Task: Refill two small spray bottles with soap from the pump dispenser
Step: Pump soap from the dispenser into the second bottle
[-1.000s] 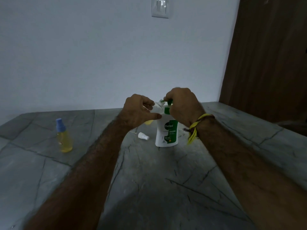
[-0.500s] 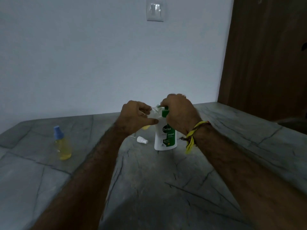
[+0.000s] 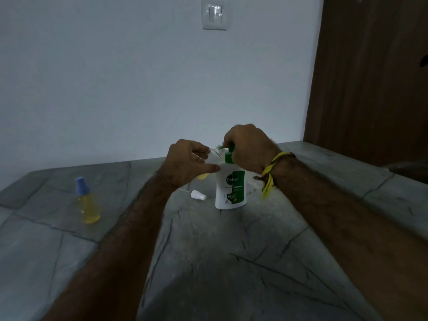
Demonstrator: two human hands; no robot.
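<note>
Dim grey table [image 3: 208, 262]. Right hand [image 3: 249, 147] clenched over pump dispenser [image 3: 230, 186] head, hiding it. Left hand [image 3: 187, 162] grips small spray bottle [image 3: 203, 175], mostly hidden, at nozzle. Loose cap [image 3: 198, 195] below left hand; capped bottle [image 3: 86, 202] far left.

Dispenser [image 3: 230, 186] upright; capped bottle [image 3: 86, 202] apparently full.

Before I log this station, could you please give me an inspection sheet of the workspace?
Surface: grey stone counter, veined, dimly lit.
Job's things: Dettol pump dispenser upright; clear spray bottle tilted at its nozzle; blue-capped spray bottle standing, yellow liquid inside.
Clutter: white spray cap lying loose.
Grippers: left hand holds the clear bottle; right hand on the pump head.
Cables: nothing seen.
Surroundings: wall switch, wooden door.
</note>
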